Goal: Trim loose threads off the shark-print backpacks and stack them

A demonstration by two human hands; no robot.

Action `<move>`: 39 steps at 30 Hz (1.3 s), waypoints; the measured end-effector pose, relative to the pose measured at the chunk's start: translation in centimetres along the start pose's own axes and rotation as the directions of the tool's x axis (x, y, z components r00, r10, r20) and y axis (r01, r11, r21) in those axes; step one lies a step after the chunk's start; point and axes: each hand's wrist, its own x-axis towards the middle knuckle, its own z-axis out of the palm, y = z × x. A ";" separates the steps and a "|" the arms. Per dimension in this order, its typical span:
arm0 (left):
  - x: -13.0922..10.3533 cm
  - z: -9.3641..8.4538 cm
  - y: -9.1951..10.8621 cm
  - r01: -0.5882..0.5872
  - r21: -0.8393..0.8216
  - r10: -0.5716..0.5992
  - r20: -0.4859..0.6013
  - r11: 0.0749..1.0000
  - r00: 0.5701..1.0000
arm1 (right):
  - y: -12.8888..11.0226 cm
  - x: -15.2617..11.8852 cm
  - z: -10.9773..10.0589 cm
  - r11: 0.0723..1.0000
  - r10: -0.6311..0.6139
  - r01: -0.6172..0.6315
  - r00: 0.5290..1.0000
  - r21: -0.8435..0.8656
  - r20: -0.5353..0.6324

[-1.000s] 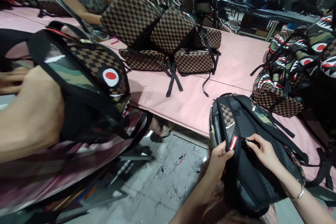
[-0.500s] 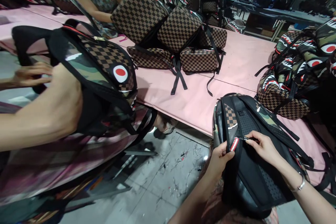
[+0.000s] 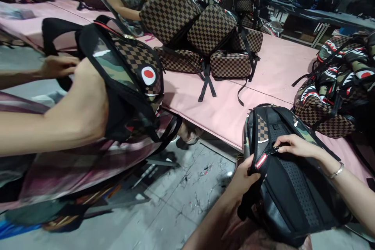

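A black backpack (image 3: pixel 293 187) with checkered and camouflage panels rests on my lap against the table edge, its padded back facing up. My left hand (image 3: pixel 244 177) is closed around its black shoulder strap (image 3: pixel 258 181), the thumb just below a small red label (image 3: pixel 261 161). Above the label, my right hand (image 3: pixel 295 146) pinches a small dark, shiny, pointed tool (image 3: pixel 273 150), its tip close to the strap. The tool's exact kind is too small to make out.
On the pink table (image 3: pixel 222 121) stand several checkered bags (image 3: pixel 211 29). A pile of shark-mouth bags (image 3: pixel 325 97) lies at right. At left, a co-worker's arm (image 3: pixel 73 113) reaches behind another backpack (image 3: pixel 123 66). Thread scraps (image 3: pixel 202 174) litter the floor.
The view has shifted slightly, so the table and bags sit further right. My right hand has turned flatter, and the strap with its red label has tilted in my left hand.
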 end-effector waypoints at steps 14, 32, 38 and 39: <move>-0.1 -0.9 1.5 -0.025 0.071 0.022 0.053 0.997 0.998 | -0.6 2.0 -1.2 0.996 -0.050 0.056 0.996 -0.068 0.076; 0.4 -0.5 1.3 -0.055 0.217 0.049 0.033 0.975 0.998 | -5.2 1.9 0.6 0.893 -0.159 0.212 0.974 -0.397 0.162; 0.4 -0.4 1.1 -0.071 0.248 0.062 0.042 0.966 0.997 | -6.0 1.5 1.3 0.857 -0.162 0.208 0.977 -0.471 0.137; 0.4 -0.4 1.1 -0.072 0.246 0.063 0.043 0.967 0.997 | -6.1 1.4 1.4 0.861 -0.166 0.206 0.978 -0.465 0.127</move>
